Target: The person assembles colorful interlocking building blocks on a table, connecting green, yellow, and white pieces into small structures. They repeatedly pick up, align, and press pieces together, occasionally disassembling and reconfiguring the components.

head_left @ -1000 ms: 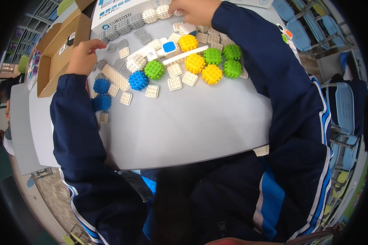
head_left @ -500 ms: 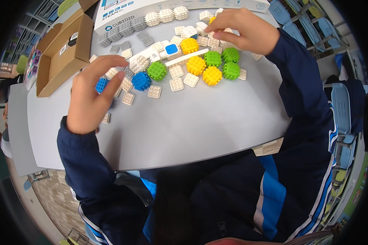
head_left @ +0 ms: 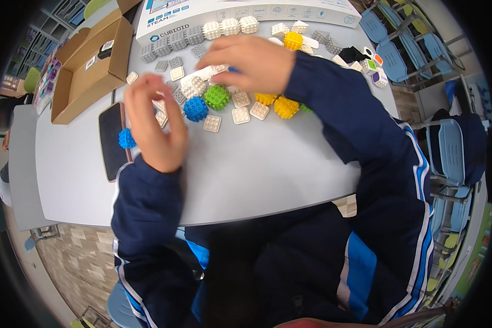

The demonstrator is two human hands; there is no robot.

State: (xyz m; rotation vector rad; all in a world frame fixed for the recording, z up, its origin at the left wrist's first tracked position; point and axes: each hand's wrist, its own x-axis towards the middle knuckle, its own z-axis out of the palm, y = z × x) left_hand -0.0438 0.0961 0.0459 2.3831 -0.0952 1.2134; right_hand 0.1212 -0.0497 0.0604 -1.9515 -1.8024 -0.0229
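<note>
My left hand (head_left: 159, 126) hovers over the left end of the block pile, fingers loosely bent, apart and slightly blurred, with nothing visible in them. Beside it are a blue studded block (head_left: 195, 109), a white studded block (head_left: 193, 87) and another blue block (head_left: 127, 138). Across the middle of the pile reaches my right hand (head_left: 254, 63), thumb and fingers apart above a white piece (head_left: 202, 74). Below its wrist lie a green block (head_left: 217, 97), a yellow block (head_left: 286, 107) and square beige tiles (head_left: 240, 115). The right hand and sleeve hide much of the pile.
An open cardboard box (head_left: 87, 76) stands at the left, with a dark phone (head_left: 111, 139) near it. Behind the blocks is a large white box (head_left: 246, 13), fronted by a row of grey blocks (head_left: 176, 41). Small cubes with coloured faces (head_left: 379, 79) lie at the right.
My right hand has swept left from the back right of the pile to its middle. My left hand has shifted right and slightly down, uncovering the phone.
</note>
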